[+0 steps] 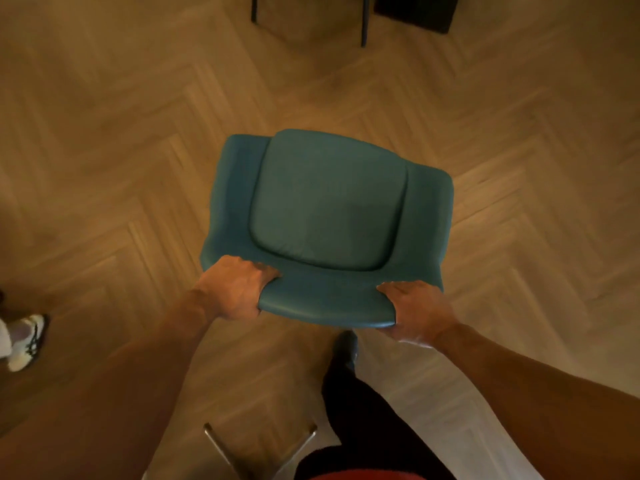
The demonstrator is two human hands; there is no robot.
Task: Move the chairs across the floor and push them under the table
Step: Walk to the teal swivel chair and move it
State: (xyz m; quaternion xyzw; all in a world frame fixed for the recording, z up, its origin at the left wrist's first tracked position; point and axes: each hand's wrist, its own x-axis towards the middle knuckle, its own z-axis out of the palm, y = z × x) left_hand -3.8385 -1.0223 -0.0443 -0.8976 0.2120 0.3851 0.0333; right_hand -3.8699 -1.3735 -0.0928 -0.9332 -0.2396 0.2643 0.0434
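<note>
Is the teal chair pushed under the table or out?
Out: bare floor surrounds the teal chair, nothing covers its seat; left hand and right hand grip its backrest.

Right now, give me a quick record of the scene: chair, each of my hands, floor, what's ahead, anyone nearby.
held: teal padded chair, seen from above
left hand: grips the backrest's left end
right hand: grips the backrest's right end
floor: herringbone wood
ahead: dark furniture legs; no tabletop in view
nearby: a sneaker at the left edge
</note>
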